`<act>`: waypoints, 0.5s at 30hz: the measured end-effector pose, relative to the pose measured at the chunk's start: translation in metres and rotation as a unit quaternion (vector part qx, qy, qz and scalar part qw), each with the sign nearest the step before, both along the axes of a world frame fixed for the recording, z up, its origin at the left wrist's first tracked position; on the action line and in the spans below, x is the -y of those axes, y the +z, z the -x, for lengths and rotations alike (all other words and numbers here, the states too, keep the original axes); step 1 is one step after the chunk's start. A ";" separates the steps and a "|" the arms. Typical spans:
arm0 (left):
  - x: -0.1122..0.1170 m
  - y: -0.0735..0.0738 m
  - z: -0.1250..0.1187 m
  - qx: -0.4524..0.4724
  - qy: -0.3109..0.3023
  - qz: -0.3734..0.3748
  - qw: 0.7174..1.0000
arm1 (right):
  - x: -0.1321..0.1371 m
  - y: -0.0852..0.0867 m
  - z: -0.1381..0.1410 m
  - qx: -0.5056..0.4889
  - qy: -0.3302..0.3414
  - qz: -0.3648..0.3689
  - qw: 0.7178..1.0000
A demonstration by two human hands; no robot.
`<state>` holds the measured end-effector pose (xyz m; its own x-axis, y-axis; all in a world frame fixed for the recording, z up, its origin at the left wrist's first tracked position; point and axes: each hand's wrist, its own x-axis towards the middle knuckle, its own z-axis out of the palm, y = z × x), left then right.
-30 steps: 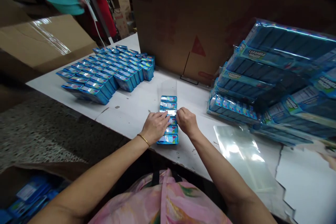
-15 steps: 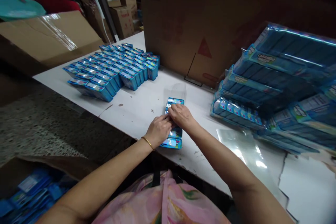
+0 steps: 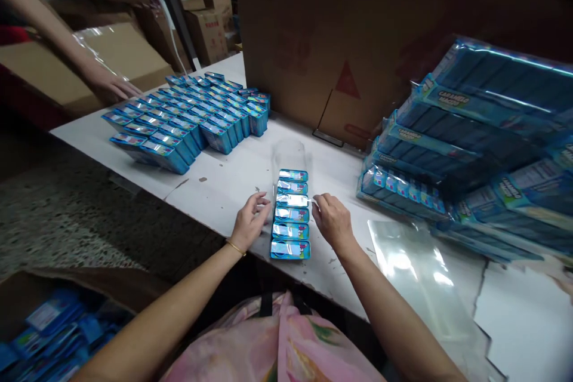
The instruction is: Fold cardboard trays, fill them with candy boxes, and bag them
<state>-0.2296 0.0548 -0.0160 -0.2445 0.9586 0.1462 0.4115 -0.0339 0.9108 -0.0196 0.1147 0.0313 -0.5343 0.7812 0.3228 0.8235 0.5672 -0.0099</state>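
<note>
Both hands at six-pack row, centre of white table, neither clearly gripping.

Row of blue candy packs [image 3: 290, 215] lies flat, running near to far, between the left hand [image 3: 250, 222] and right hand [image 3: 333, 221]. Clear plastic sleeve [image 3: 289, 158] appears to cover the row and extends past its far end. Left hand is open, fingers slightly curled, just beside the row, holding nothing. Right hand is partly open, its fingertips [image 3: 316, 203] at a strip of clear film near the row; pinch or no pinch, cannot tell. Gold bangle [image 3: 235, 247] on left wrist. Loose packs block [image 3: 188, 122] sits far left on the white table [image 3: 224, 188], with a co-worker's hand [image 3: 110, 85] just beyond it. Wrapped pack stacks [image 3: 461, 125] sit right; flat film sheet [image 3: 416, 268] lies near right.
</note>
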 end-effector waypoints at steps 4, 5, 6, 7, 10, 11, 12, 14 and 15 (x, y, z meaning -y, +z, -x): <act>0.002 -0.014 0.006 -0.031 -0.076 0.014 0.997 | 0.001 -0.010 -0.003 -0.001 -0.039 0.031 0.999; 0.001 -0.016 0.005 -0.059 -0.068 0.015 0.996 | 0.001 -0.012 -0.002 0.000 -0.060 0.037 0.997; -0.001 -0.017 0.003 -0.087 -0.054 0.016 0.995 | 0.002 -0.015 -0.001 0.004 -0.076 0.044 0.996; -0.003 -0.017 0.002 -0.114 -0.039 0.016 0.993 | 0.002 -0.018 -0.001 0.011 -0.083 0.051 0.995; -0.009 -0.017 -0.001 -0.192 -0.015 0.008 0.981 | 0.002 -0.025 0.001 0.031 -0.067 0.063 0.995; -0.010 -0.017 -0.001 -0.215 -0.011 0.005 0.977 | 0.003 -0.027 0.001 0.034 -0.059 0.065 0.996; -0.009 -0.017 0.000 -0.234 -0.006 0.002 0.972 | 0.003 -0.028 0.002 0.036 -0.050 0.066 0.996; -0.006 -0.017 0.002 -0.255 0.008 -0.005 0.967 | 0.006 -0.030 0.001 0.035 -0.033 0.067 0.997; -0.004 -0.018 0.002 -0.260 0.014 -0.008 0.965 | 0.007 -0.031 0.001 0.033 -0.025 0.068 0.997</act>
